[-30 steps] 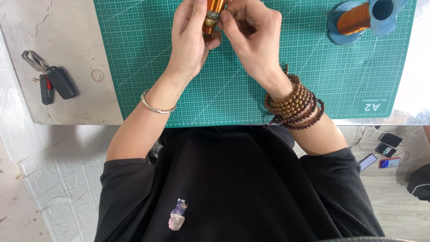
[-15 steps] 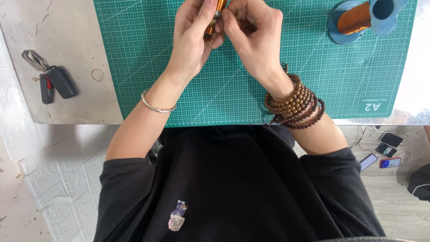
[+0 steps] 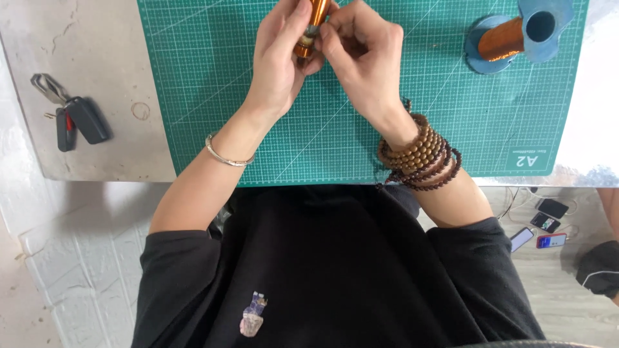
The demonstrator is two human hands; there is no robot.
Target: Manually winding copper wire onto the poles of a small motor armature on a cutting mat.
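- Your left hand [image 3: 278,61] is curled round a small copper-wound coil [image 3: 312,26], held above the green cutting mat [image 3: 213,77] at the top edge of view.
- Your right hand [image 3: 362,61] pinches at the coil's lower end, fingertips pressed together.
- Step in hand, by the look: working the winding's end.
- Next move calls for a steady grip and fine fingertip control.
- The blue wire spool [image 3: 516,32] lies well apart, to your right.
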